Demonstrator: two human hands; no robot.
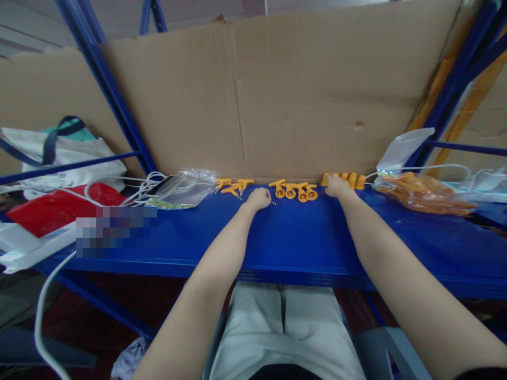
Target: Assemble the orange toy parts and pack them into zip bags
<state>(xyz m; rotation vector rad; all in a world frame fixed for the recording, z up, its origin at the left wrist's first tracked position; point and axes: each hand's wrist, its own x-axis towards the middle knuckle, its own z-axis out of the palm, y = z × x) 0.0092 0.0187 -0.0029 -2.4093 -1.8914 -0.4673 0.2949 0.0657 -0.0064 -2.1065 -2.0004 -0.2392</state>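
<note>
My left hand (259,198) is closed above the blue shelf, with a thin metal spiral poking out beside its fingers; the grip hides the rest of this corkscrew (273,203). Left of it lie several loose corkscrews (231,190) with orange T-shaped handles. Between my hands is a row of corkscrews fitted with orange bell-shaped pieces (290,193), their open ends facing me. My right hand (336,186) reaches to the back of the shelf, its fingers closed at an orange bell-shaped piece (325,179). More such bell-shaped pieces (352,179) stand just right of it.
A clear plastic bag (184,189) lies at the left, near white cables (156,182) and a red item (65,208). A bag of orange parts (425,192) is at the right. Cardboard (301,95) walls the back, between blue posts (114,89).
</note>
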